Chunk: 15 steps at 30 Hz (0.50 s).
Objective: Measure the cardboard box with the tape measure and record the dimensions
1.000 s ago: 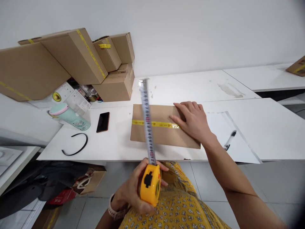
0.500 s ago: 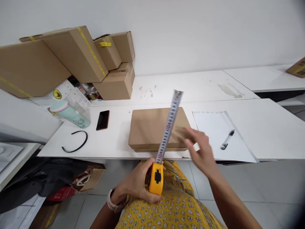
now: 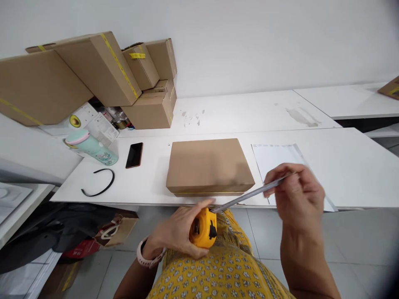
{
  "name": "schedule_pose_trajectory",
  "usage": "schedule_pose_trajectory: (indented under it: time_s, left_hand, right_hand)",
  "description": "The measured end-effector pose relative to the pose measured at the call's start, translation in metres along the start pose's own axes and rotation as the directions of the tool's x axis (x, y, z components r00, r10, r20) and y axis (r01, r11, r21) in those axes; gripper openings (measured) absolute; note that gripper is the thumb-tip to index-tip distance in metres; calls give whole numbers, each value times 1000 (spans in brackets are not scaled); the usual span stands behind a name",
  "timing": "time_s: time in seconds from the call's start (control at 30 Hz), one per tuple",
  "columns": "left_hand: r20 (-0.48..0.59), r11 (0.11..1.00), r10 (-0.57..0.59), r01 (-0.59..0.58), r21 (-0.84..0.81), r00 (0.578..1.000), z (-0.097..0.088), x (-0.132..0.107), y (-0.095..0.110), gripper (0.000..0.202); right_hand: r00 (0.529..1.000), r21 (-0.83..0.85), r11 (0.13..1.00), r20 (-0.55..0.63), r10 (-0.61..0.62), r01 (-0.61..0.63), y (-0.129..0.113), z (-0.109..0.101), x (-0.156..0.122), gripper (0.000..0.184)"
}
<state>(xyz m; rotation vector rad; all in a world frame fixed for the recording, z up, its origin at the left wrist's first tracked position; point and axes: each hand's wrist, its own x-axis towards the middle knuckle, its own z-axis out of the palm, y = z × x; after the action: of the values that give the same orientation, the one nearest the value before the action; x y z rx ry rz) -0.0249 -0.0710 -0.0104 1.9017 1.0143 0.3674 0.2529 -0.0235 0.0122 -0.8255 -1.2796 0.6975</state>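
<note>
At 6 o'clock, left hand point(image 3: 183, 229) grips yellow tape measure point(image 3: 204, 230), fingers point(image 3: 203, 204) curled round it. At 4 o'clock, right hand point(image 3: 301, 197) pinches extended blade point(image 3: 249, 195) by its end.

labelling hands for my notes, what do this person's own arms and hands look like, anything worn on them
Both are ungloved human hands. The left grip has a pale pink strap-like wristband around its wrist; whether it is a watch cannot be told. The right grip shows no wristband. No sleeve shows on the left forearm or right forearm.
</note>
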Motion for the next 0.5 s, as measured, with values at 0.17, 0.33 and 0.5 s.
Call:
schedule_pose_trajectory:
  time_s: [0.17, 0.33, 0.5]
  left_hand:
    - [-287, 984, 38, -87, -158, 957, 0, -10, 10, 88]
    - [-539, 957, 194, -279, -80, 820, -5, -25, 7, 79]
    - [-953, 979, 126, -191, 74, 277, -46, -27, -30, 80]
  right_hand:
    - [857, -301, 862, 453, -246, 407, -5, 27, -39, 15]
    - [925, -546, 749, 275, -263, 375, 18, 6, -34, 16]
    - [887, -788, 446, -460, 33, -424, 79, -90, 4, 23]
